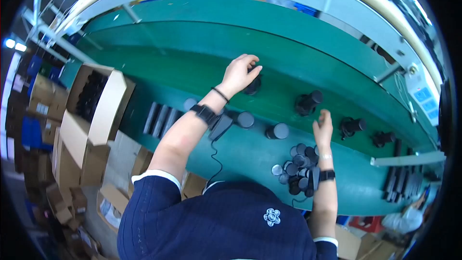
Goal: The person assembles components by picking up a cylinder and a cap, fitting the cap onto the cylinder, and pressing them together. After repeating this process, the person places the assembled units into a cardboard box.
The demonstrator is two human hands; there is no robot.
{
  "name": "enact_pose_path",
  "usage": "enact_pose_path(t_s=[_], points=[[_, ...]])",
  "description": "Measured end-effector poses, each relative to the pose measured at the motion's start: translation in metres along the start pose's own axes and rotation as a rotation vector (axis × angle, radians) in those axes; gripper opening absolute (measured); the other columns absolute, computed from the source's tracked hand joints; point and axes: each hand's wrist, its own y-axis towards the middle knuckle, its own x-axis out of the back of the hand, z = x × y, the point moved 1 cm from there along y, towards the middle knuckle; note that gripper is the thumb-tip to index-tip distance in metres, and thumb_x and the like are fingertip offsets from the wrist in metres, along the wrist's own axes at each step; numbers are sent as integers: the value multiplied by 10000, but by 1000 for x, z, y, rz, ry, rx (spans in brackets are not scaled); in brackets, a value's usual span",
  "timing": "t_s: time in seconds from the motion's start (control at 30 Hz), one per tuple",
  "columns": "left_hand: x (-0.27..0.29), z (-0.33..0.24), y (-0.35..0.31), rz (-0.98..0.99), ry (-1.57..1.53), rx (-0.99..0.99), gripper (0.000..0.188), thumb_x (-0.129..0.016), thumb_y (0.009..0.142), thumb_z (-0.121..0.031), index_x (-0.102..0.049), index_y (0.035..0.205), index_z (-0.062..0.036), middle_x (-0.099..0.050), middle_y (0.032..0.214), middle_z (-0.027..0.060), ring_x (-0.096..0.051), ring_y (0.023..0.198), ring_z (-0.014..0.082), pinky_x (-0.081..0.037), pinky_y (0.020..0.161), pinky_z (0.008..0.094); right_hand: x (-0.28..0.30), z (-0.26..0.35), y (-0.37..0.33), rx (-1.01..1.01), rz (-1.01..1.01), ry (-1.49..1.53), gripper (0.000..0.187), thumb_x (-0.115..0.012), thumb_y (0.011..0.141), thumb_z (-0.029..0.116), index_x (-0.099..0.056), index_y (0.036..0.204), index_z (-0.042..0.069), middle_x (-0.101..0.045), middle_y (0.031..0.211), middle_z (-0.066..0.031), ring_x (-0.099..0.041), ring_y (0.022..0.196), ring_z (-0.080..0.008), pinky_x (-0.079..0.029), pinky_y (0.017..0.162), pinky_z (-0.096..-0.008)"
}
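Note:
My left hand point(240, 74) reaches over the green belt, its thumb and fingers closed round the upper end of a black cylindrical part point(252, 86) with a wider base. My right hand point(324, 127) is open and empty, thumb apart from the fingers. Just beyond it, a similar black part point(308, 103) stands on the belt. Two short, dark cylinders, one point(245, 120) beside my left forearm and another point(277, 131) farther right, stand on the near green surface. A pile of dark round discs point(299, 166) lies left of my right forearm.
More black parts stand farther right on the belt point(353, 126). Dark tubes point(161, 119) lie in a row at the left, and others point(402, 183) are stacked at the right. An open cardboard box point(108, 108) of black pieces stands at the left. A metal rail edges the far side.

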Motion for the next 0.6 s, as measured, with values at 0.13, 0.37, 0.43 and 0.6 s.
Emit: enact_pose_path(t_s=[0.13,0.37,0.43,0.6], points=[[52,-12,-99,-389,-657,181,91,-581,936,-41,-597,1010,12,-587,805,-8,-553,729,63,-463,643,219,-27,-40,-66,-30,555,12,546,-712,720,28,-544,1239,55,-627,928,-102,-604,790,-172,-520,739,-299],[-16,74,-265,-187,-400,780,364,-690,836,-106,-539,1156,-20,-621,964,75,-596,816,130,-502,631,273,-99,-7,-102,-19,450,442,1042,-852,601,71,-284,1472,144,-503,1310,-140,-493,1203,-268,-465,930,-392],[-38,69,-254,-94,-296,782,736,-786,753,-165,-392,1360,-30,-559,1212,170,-561,1096,252,-496,876,386,-102,18,-96,-78,375,499,939,-824,666,39,-316,1452,118,-525,1302,-126,-505,1218,-234,-478,919,-381],[-69,125,-252,-347,-469,610,933,-855,645,-197,-343,1400,2,-456,1343,237,-454,1261,346,-383,1053,415,-163,9,-90,-64,460,773,707,-769,742,-6,-418,1354,36,-612,1171,-79,-604,1037,-181,-503,873,-322]])
